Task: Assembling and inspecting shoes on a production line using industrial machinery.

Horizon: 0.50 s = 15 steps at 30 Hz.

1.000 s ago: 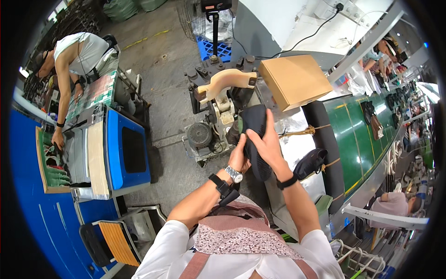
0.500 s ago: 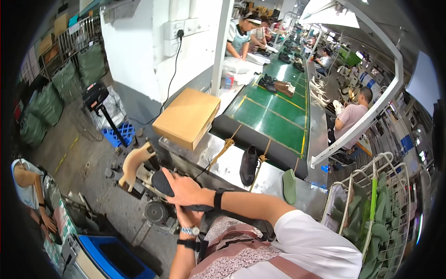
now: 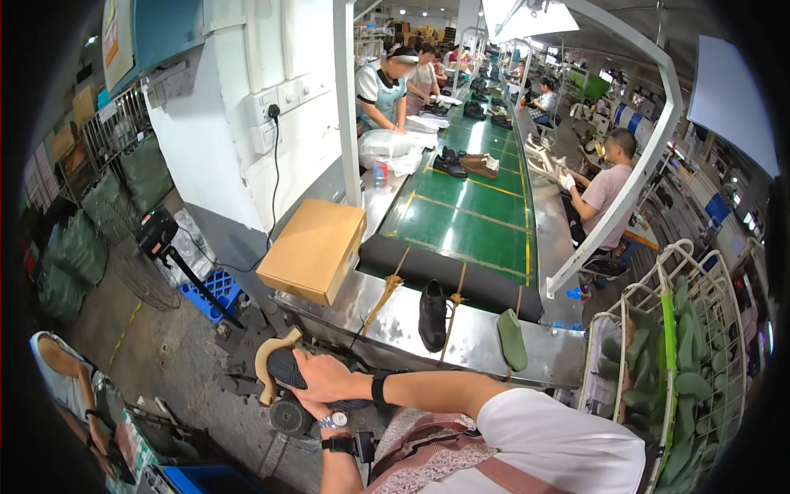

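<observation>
My right hand (image 3: 327, 377) grips a black shoe (image 3: 285, 368) from above, fingers pressed along its side. The shoe's ridged sole faces left. Beneath it, my left hand (image 3: 316, 409) is wrapped around the same shoe, mostly hidden by the right hand and the shoe. A curved tan piece (image 3: 265, 368) on a machine arches around the toe end; whether it touches the shoe I cannot tell. Ahead, another black lace-up shoe (image 3: 432, 317) stands on the metal ledge (image 3: 387, 333). A green shoe last (image 3: 512, 340) lies to its right.
A cardboard box (image 3: 313, 247) sits on the ledge's left end. Beyond runs a green conveyor belt (image 3: 465, 216) carrying shoes, with co-workers along both sides. A wire cart (image 3: 623, 362) of green lasts stands right. A round motor (image 3: 290, 417) is below my hands; a blue crate (image 3: 212, 292) stands left.
The shoe in my hands has come closer to the curved tan piece, which now arches beside its toe. My view has shifted, showing more of the conveyor. Both hands keep their grip.
</observation>
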Each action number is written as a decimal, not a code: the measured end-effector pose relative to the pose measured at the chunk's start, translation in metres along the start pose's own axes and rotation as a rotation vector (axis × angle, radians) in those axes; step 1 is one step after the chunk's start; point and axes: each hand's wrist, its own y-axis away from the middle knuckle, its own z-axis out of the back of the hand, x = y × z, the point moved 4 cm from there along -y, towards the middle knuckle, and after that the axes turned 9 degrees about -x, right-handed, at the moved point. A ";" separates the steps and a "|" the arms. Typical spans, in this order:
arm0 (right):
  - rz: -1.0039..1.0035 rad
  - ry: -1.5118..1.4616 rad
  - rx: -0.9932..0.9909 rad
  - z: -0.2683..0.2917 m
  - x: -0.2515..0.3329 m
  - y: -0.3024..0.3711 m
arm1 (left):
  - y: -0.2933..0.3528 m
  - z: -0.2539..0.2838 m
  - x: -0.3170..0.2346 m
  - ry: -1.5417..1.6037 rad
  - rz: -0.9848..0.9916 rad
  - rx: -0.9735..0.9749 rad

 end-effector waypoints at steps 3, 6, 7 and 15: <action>-0.052 -0.052 -0.007 0.003 0.001 0.002 | -0.005 0.004 0.001 -0.013 -0.050 0.005; -0.049 -0.079 -0.019 0.004 0.001 0.007 | -0.006 0.009 0.001 -0.015 -0.106 -0.008; -0.047 -0.103 -0.036 0.005 0.002 0.009 | -0.007 0.009 0.001 -0.017 -0.121 -0.014; -0.025 -0.151 -0.169 0.026 0.006 0.034 | -0.012 0.014 0.002 -0.048 -0.224 -0.069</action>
